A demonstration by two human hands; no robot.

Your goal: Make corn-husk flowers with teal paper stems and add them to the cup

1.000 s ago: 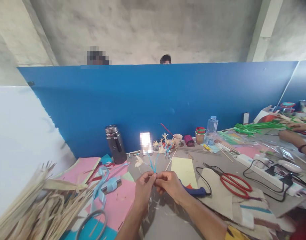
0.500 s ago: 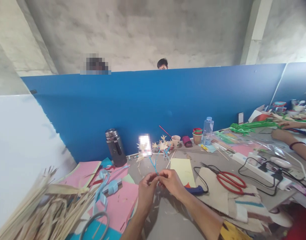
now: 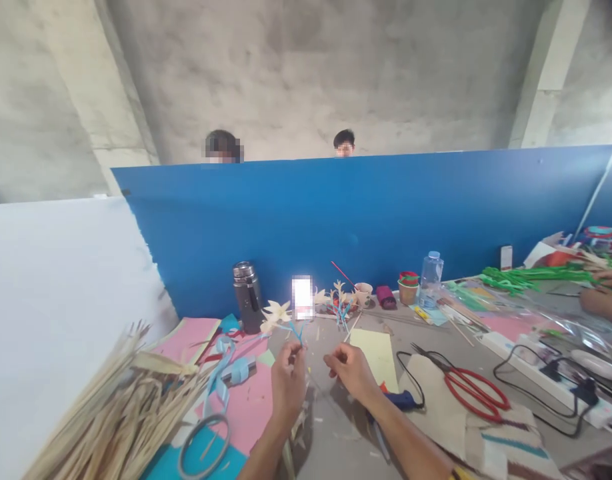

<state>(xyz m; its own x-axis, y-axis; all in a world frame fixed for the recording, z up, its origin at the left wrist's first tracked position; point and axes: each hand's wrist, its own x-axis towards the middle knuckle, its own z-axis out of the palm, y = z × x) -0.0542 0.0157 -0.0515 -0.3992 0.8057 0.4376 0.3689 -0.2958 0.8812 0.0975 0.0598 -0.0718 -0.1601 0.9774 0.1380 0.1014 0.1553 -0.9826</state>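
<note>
My left hand [image 3: 287, 382] pinches the base of a small handmade flower [image 3: 275, 313]: cream petals on thin light-blue stems, tilted up and to the left. My right hand [image 3: 351, 370] hovers a little to the right, fingers curled, apart from the flower; whether a thin thread runs between its fingertips I cannot tell. Both hands are above the grey table [image 3: 336, 433], near a pink sheet [image 3: 246, 407].
Dried palm strips [image 3: 111, 413] lie at left beside blue ribbon [image 3: 219, 380]. A dark flask [image 3: 247, 297], finished flowers [image 3: 339, 300], cups, a water bottle [image 3: 430, 270], red scissors [image 3: 473, 390], a glue gun [image 3: 403, 400] and a power strip [image 3: 546, 367] crowd the table. A co-worker's arm [image 3: 603, 303] rests at far right.
My hands were joined on the blue stems; now the right hand has let go and moved right. The flower stays in my left hand, tilted left. The camera has shifted.
</note>
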